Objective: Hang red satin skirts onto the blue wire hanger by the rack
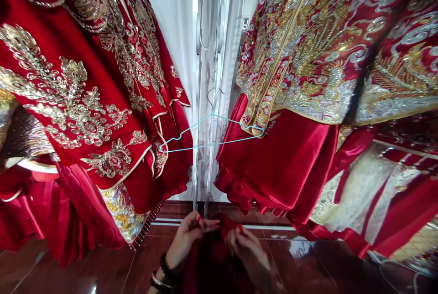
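Costumes [85,34] in red, thick with silver and gold beading, hang to either side, their tops and outer edges cut off from view. Below them spreads a dark, glossy tiled floor [294,266]. Pale uprights [195,102] stand in the gap between; how many is hard to make out. Low in front of the person, between the hands, is a dark red cloth [219,244], its lower part lost in shadow. Above it hangs a light-blue hanger [212,113]; what its hook catches is unclear. The right hand [242,244] has its grip pinched together on a fold of the cloth. The left hand [192,232] is at the cloth's other side, thumb and forefinger near each other; whether that grip is clamped on fabric, I can't tell. A beaded bracelet [164,264] circles the left wrist.
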Demonstrator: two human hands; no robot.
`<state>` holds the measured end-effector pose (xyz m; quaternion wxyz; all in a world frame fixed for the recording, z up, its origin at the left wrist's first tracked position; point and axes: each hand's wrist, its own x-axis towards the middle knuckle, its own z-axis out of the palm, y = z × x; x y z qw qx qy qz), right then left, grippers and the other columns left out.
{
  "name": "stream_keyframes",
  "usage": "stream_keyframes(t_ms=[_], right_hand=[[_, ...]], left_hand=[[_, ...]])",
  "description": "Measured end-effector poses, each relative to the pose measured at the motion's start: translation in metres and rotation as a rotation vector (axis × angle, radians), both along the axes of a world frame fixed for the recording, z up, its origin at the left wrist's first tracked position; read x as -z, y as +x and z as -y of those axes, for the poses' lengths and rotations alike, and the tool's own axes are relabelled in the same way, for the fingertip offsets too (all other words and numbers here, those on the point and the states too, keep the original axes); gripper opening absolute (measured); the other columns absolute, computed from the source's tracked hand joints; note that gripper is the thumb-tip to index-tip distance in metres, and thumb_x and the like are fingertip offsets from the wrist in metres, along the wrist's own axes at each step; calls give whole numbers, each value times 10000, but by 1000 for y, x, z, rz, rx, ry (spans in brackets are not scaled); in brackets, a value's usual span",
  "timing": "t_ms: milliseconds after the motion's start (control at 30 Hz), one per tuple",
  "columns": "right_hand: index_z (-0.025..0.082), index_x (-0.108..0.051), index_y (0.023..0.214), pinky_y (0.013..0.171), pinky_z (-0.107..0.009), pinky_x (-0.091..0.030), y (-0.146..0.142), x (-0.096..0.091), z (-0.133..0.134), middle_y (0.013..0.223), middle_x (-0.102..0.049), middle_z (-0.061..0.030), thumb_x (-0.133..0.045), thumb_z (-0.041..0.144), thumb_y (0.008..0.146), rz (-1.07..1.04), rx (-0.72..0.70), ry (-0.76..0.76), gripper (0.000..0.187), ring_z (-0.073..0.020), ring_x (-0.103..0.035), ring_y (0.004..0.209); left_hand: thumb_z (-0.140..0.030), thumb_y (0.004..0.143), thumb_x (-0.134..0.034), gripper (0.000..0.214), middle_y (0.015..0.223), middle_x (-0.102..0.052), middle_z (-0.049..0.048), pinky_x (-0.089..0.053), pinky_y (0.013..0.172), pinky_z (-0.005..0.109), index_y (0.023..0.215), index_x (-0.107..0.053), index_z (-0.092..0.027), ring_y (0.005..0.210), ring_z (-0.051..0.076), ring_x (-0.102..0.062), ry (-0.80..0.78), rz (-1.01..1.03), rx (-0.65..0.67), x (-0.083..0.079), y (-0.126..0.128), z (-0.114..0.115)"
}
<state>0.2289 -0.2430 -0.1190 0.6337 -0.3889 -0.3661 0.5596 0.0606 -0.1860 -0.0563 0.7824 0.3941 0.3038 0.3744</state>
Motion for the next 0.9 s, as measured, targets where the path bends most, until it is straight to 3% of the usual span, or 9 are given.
stream_keyframes(t_ms=[67, 167, 267, 367, 433, 533, 700, 900], right_hand=[[196, -511, 600, 512, -262, -365, 9, -13, -5, 483, -457, 20, -537, 322, 719, -144, 70, 12, 176, -118, -422, 477], [202, -575, 641, 573, -282, -424, 33, -35, -12, 608, -578, -21, -507, 221, 671, -142, 91, 20, 77, -149, -518, 575], [191, -655, 739, 748, -353, -463, 61, -62, -20, 807, -678, -77, -446, 198, 620, 54, 5, 52, 241, -221, -601, 790], [174, -693, 879, 915, -427, -406, 83, -92, -28, 1063, -646, -91, -456, 189, 573, 317, -141, 83, 387, -289, -557, 1023], [188, -697, 922, 966, -433, -371, 92, -111, -35, 1103, -625, -71, -483, 207, 642, 480, -164, 84, 353, -293, -515, 1098], [207, -707, 897, 953, -442, -397, 97, -132, -47, 1034, -653, -65, -576, 285, 687, 647, -108, 125, 260, -297, -562, 1034], [218, -703, 883, 903, -467, -449, 93, -146, -65, 1064, -632, -82, -679, 380, 636, 615, -25, 214, 296, -296, -602, 962], [204, -697, 873, 976, -461, -394, 87, -146, -86, 1117, -600, -75, -701, 386, 618, 552, 117, 249, 313, -290, -542, 1063]], left_hand=[[-39, 507, -447, 144, 801, -700, 55, -425, 848, 387, 560, -455, -173, 940, 251, -606, 34, -38, -95, -8, -9, -7], [-31, 469, -404, 228, 875, -696, 40, -437, 856, 389, 609, -521, -167, 993, 247, -583, 107, -31, -197, -23, -25, -17], [-25, 454, -404, 354, 957, -683, 66, -427, 891, 428, 712, -612, -150, 1025, 270, -567, 181, -33, -249, -39, -37, -26], [-31, 483, -433, 442, 1040, -653, 109, -403, 932, 458, 846, -669, -119, 1064, 293, -540, 275, -8, -278, -53, -43, -36], [-46, 535, -475, 429, 1095, -626, 120, -389, 955, 467, 906, -680, -112, 1080, 296, -529, 350, 2, -315, -59, -45, -45], [-100, 608, -545, 349, 1132, -603, 117, -384, 968, 475, 925, -688, -123, 1083, 296, -528, 493, -35, -415, -60, -50, -60], [-225, 655, -611, 272, 1056, -643, 93, -392, 974, 456, 903, -698, -152, 1086, 287, -529, 786, -268, -572, -57, -63, -84], [-299, 649, -661, 428, 1181, -572, 73, -317, 1033, 439, 1054, -632, -166, 1167, 274, -455, 910, -437, -670, -64, -67, -93]])
